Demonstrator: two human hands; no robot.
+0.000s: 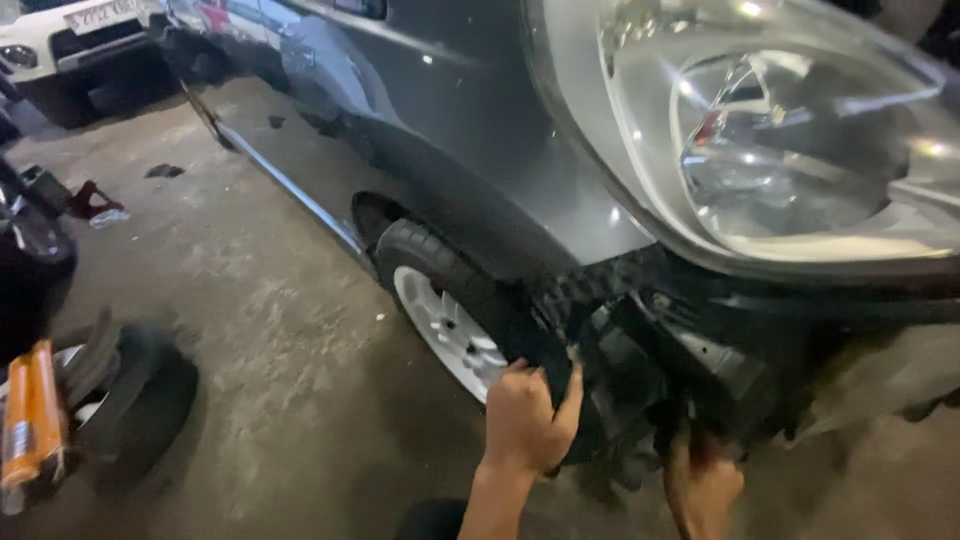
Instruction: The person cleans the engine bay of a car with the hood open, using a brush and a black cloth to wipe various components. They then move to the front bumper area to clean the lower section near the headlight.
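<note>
Hands at the front corner of a dark grey car [470, 110], seen from the head camera looking down: the bumper is off and black plastic trim [640, 350] hangs exposed under the big clear headlight [780, 140], at about five o'clock in the picture. The left hand [527, 420] comes up from six o'clock, forearm rising nearly straight, thumb and fingers hooked over the edge of the black liner beside the front wheel [450, 325]; the fingers look curled together and clamped on that edge. The right hand [705, 485] sits lower, at about five o'clock, reaching up into the dark bracketry; whether its fingers are closed on anything I cannot tell, it is too shadowed. That trim looks to me light, thin and springy, stiff only along its ribs, likely to crack at the clips if twisted, so the moulded edge near a mounting point seems the sound place to grip. Over at nine o'clock a loose tyre [140, 410] lies on the concrete floor [270, 330] with an orange tube [30, 420] nearer the camera.
</note>
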